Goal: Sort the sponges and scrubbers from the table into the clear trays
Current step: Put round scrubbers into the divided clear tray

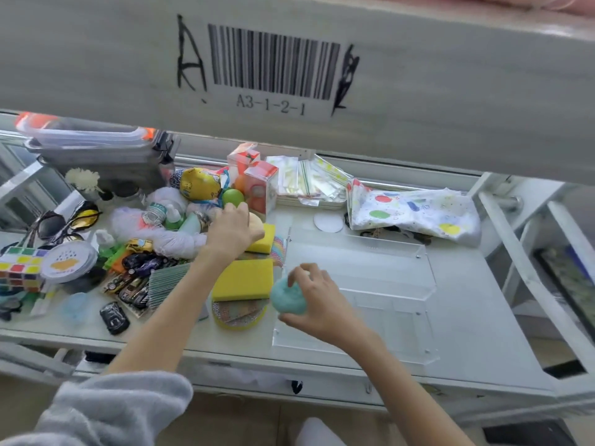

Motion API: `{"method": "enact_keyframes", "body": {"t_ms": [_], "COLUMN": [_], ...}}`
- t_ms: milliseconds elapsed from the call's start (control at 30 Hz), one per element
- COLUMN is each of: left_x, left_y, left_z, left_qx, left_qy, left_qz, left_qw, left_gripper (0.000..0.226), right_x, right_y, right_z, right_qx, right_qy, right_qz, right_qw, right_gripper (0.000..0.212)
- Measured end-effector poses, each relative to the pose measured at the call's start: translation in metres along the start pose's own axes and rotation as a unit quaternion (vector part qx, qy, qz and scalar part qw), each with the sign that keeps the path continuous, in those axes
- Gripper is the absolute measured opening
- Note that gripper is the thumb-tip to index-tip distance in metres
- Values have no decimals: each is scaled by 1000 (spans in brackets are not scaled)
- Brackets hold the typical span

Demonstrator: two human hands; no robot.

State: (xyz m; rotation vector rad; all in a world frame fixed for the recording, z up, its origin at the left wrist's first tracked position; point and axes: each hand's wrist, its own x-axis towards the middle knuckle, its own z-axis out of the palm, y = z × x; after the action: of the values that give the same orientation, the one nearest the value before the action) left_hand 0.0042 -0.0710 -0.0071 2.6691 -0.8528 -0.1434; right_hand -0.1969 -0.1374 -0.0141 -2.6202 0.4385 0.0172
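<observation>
My right hand (317,300) holds a round teal sponge (287,297) at the left wall of the near clear tray (399,333). A second clear tray (360,252) lies just behind it. My left hand (232,229) reaches into the clutter, fingers down beside a green ball (232,196); whether it grips anything is hidden. Beneath that arm lie a big yellow sponge (244,280), a smaller yellow sponge (265,239), a beige round sponge (256,222) and a glittery scrubber pad (238,312).
Toy cars (128,284), a puzzle cube (19,268), sunglasses (64,223), bottles and a round lidded tub (69,262) crowd the left of the table. A spotted cloth (415,212) and packets (309,181) lie at the back right. A shelf with a barcode (273,62) hangs overhead.
</observation>
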Motion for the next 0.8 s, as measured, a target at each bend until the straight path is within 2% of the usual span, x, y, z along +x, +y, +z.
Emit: {"method": "enact_keyframes", "body": {"t_ms": [67,100,200,300,600,700,800], "left_x": [-27,-43,-86,-109,-121,-121,-119], "left_y": [11,18,40,54,57,61,60], "left_z": [2,4,15,33,74,81,81], "left_qx": [-32,-54,-89,-77,132,137,97], "left_qy": [2,-22,-131,-174,-122,-106,-114], "left_qz": [24,37,87,117,148,151,140], "left_qw": [999,998,983,975,973,973,979], "left_gripper": [20,18,32,38,26,25,24], "right_x": [-17,-25,-42,-48,-40,-39,-37], "right_y": [18,28,54,70,73,74,75], "right_z": [-10,-14,-20,-20,10,16,16], "right_qx": [-8,-13,-38,-54,-67,-63,-68], "right_qy": [-8,-11,-19,-22,-42,-33,-40], "right_qz": [21,32,68,86,45,26,11], "right_qw": [1000,999,997,995,996,997,997], "right_gripper": [50,50,45,42,38,37,37]}}
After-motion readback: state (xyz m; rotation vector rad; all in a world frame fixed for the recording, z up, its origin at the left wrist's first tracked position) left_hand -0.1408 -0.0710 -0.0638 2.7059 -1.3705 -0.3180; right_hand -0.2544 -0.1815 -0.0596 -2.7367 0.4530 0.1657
